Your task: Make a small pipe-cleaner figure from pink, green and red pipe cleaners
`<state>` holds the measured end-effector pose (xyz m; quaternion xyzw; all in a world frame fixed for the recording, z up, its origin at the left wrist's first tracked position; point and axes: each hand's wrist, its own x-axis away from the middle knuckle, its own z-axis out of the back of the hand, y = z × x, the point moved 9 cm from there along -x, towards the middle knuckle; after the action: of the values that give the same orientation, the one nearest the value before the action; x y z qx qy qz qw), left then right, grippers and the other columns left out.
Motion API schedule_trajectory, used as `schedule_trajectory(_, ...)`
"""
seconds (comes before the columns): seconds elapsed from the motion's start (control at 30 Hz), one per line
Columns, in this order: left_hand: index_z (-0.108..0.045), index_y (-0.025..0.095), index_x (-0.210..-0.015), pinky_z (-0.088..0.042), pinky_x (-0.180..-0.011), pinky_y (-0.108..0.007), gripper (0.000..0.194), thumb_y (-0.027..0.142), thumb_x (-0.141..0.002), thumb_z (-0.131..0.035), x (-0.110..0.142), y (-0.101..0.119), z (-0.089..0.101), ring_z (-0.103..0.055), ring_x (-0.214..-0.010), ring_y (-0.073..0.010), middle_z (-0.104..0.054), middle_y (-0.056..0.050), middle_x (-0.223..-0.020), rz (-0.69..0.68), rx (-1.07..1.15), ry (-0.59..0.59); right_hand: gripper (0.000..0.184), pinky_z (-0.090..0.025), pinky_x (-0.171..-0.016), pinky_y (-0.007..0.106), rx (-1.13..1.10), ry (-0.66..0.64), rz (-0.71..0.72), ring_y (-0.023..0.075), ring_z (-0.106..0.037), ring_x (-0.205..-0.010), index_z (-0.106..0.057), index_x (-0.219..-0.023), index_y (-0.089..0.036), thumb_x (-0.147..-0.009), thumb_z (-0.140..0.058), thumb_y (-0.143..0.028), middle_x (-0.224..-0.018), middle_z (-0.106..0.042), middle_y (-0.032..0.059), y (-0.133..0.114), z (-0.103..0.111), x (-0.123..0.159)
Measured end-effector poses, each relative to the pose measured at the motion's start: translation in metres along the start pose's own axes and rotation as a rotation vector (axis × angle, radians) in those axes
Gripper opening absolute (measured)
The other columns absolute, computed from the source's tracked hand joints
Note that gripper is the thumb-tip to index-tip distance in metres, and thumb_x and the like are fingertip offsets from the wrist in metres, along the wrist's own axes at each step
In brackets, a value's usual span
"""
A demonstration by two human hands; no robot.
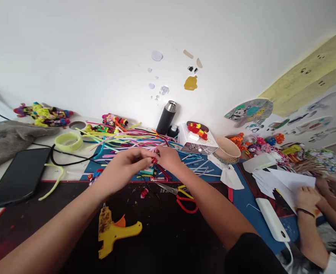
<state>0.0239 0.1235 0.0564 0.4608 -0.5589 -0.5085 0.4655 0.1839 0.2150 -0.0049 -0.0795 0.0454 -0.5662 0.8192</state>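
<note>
My left hand point(125, 165) and my right hand point(169, 158) meet over the middle of the table, fingers closed in pinches. Between them shows a small red fuzzy piece point(154, 161), apparently pipe cleaner, mostly hidden by the fingers. Dark red pipe cleaners point(165, 174) lie just below my right hand. Many coloured pipe cleaners point(133, 137) are heaped behind both hands. Scissors with red and yellow handles point(186, 205) rest partly beneath my right forearm. A small red piece point(144, 193) lies on the dark mat. Nearer to me is a yellow glue gun point(115, 232).
A black thermos point(166, 118) stands by the wall beside a white box point(200, 142) and a bowl point(227, 150). At left lie a tablet point(18, 177) and a green tape roll point(68, 141). A co-worker's hand point(308, 198) rests on paper at right, near a white corded device point(272, 220).
</note>
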Motion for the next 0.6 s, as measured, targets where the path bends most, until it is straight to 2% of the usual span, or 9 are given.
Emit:
schedule_trajectory(0.07, -0.083, 0.021, -0.086, -0.057, -0.084, -0.034, 0.025, 0.038, -0.069, -0.092, -0.027, -0.006, -0.021, -0.073, -0.091, -0.0261, -0.081, -0.007, -0.090, 0.041, 0.098, -0.049, 0.018, -0.045, -0.075, 0.032, -0.010, -0.003, 0.003, 0.0276, -0.075, -0.097, -0.077, -0.109, -0.022, -0.101, -0.064, -0.032, -0.102, -0.083, 0.0092, -0.005, -0.002, -0.002)
schedule_trajectory(0.13, -0.081, 0.017, -0.081, -0.057, -0.078, -0.033, 0.023, 0.032, -0.067, -0.091, -0.059, -0.027, -0.030, -0.071, -0.078, -0.0225, -0.079, -0.007, -0.081, 0.102, 0.193, -0.013, 0.019, -0.046, -0.076, 0.033, -0.024, 0.001, -0.004, 0.0286, -0.076, -0.097, -0.079, -0.104, -0.022, -0.101, -0.063, -0.030, -0.102, -0.083, 0.0111, -0.008, -0.003, -0.004)
schedule_trajectory(0.2, -0.079, 0.015, -0.080, -0.057, -0.076, -0.033, 0.018, 0.030, -0.073, -0.087, -0.090, -0.052, -0.031, -0.070, -0.073, -0.0205, -0.076, -0.007, -0.074, 0.122, 0.211, 0.033, 0.021, -0.047, -0.077, 0.034, -0.048, 0.019, -0.026, 0.0298, -0.076, -0.095, -0.079, -0.101, -0.020, -0.102, -0.061, -0.031, -0.102, -0.083, 0.0140, -0.008, 0.000, -0.005)
schedule_trajectory(0.3, -0.076, 0.014, -0.083, -0.059, -0.079, -0.032, 0.012, 0.024, -0.080, -0.083, -0.124, -0.089, -0.019, -0.072, -0.076, -0.0198, -0.076, -0.006, -0.076, 0.155, 0.220, 0.122, 0.020, -0.047, -0.078, 0.033, -0.119, 0.058, -0.062, 0.0284, -0.075, -0.093, -0.079, -0.103, -0.020, -0.102, -0.062, -0.030, -0.100, -0.082, 0.0124, 0.000, 0.006, -0.002)
schedule_trajectory(0.37, -0.075, 0.013, -0.086, -0.060, -0.082, -0.032, 0.013, 0.024, -0.086, -0.082, -0.136, -0.108, -0.007, -0.073, -0.080, -0.0193, -0.077, -0.006, -0.083, 0.185, 0.206, 0.164, 0.018, -0.046, -0.077, 0.032, -0.186, 0.086, -0.082, 0.0262, -0.074, -0.090, -0.079, -0.103, -0.021, -0.101, -0.063, -0.028, -0.094, -0.082, 0.0087, 0.008, 0.009, 0.001)
schedule_trajectory(0.43, -0.074, 0.013, -0.103, -0.062, -0.083, -0.036, 0.019, 0.030, -0.097, -0.078, -0.142, -0.122, 0.002, -0.074, -0.088, -0.0205, -0.077, -0.007, -0.100, 0.219, 0.183, 0.187, 0.016, -0.044, -0.075, 0.030, -0.269, 0.120, -0.104, 0.0243, -0.072, -0.085, -0.079, -0.100, -0.022, -0.101, -0.064, -0.028, -0.085, -0.079, 0.0055, 0.018, 0.012, 0.004)
schedule_trajectory(0.53, -0.068, 0.017, -0.131, -0.064, -0.089, -0.046, 0.034, 0.037, -0.104, -0.071, -0.146, -0.133, 0.009, -0.073, -0.106, -0.0252, -0.071, -0.011, -0.129, 0.259, 0.147, 0.181, 0.015, -0.042, -0.071, 0.029, -0.428, 0.186, -0.133, 0.0217, -0.067, -0.076, -0.078, -0.095, -0.023, -0.099, -0.064, -0.029, -0.075, -0.073, 0.0011, 0.030, 0.016, 0.010)
schedule_trajectory(0.6, -0.067, 0.017, -0.135, -0.064, -0.093, -0.048, 0.037, 0.037, -0.104, -0.072, -0.147, -0.136, 0.010, -0.072, -0.111, -0.0271, -0.070, -0.012, -0.134, 0.276, 0.124, 0.170, 0.014, -0.040, -0.068, 0.028, -0.555, 0.239, -0.152, 0.0201, -0.062, -0.070, -0.076, -0.090, -0.023, -0.096, -0.066, -0.030, -0.068, -0.067, -0.0014, 0.037, 0.022, 0.016)
